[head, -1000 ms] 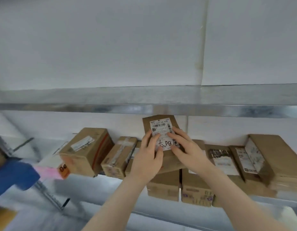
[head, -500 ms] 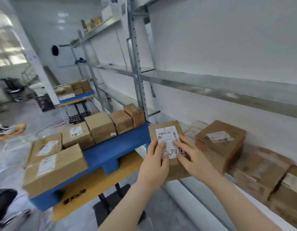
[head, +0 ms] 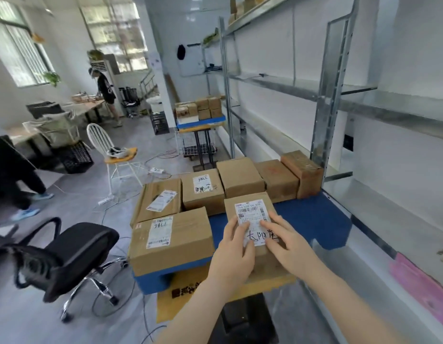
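Observation:
I hold a small cardboard box [head: 247, 203] with a white shipping label and black handwriting on top, above the blue platform [head: 312, 219]. My left hand [head: 236, 254] grips its near left side, fingers lying over the label. My right hand [head: 290, 247] grips its near right side, fingers also on the label. The box's underside and near end are hidden behind my hands.
Several cardboard boxes [head: 170, 239] stand on the blue platform. A metal shelving rack [head: 324, 100] runs along the right wall. A black office chair [head: 73, 254] stands at left, a white chair [head: 111, 155] behind it. Cables lie on the floor. People stand at far left.
I have turned left from the lower shelf to the blue platform, carrying the labelled box away from the shelf in both hands. It now hangs over the platform.

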Demonstrator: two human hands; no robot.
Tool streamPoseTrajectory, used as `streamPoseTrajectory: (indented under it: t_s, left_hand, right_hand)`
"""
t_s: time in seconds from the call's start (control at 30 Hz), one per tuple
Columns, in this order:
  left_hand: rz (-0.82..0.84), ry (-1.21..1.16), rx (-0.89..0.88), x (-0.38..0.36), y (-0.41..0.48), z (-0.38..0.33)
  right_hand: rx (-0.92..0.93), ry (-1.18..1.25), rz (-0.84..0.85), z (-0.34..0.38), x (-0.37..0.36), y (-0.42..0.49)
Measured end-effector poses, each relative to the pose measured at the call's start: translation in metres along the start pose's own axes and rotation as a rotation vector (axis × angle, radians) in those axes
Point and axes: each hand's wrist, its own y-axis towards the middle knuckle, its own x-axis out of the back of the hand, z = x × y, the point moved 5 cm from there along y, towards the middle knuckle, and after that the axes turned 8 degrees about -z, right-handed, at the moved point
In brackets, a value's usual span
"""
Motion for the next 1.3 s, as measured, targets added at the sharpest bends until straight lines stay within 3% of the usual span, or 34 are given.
streamPoseTrajectory:
  t_s: [0.37,0.57,0.77,0.93,1.13,1.3]
  left_hand:
    - [-0.064,0.029,0.342,-0.086,0.077,0.074]
    - [-0.087,0.080,0.408,-0.102,0.085,0.092]
    - [-0.155,0.381,0.296,-0.052,0.134,0.103]
    - [0.085,0.453,0.303,-0.044,0.170,0.137]
    - [-0.025,0.358,0.214,-0.043,0.155,0.136]
    - [-0.028,0.438,0.111,-0.038,0.135,0.131]
  right_hand:
    - [-0.003,0.081,0.281,-0.111,-0.060,0.116]
    - [0.045,0.144,0.407,-0.132,-0.080,0.139]
    - [0.054,0.041,0.443,-0.131,-0.073,0.145]
    - [-0.055,-0.017,0.210,-0.130,-0.075,0.114]
    - [-0.126,-0.004,0.303,-0.154,-0.054,0.139]
    - [-0.081,-0.104,0.340,-0.158,-0.048,0.173]
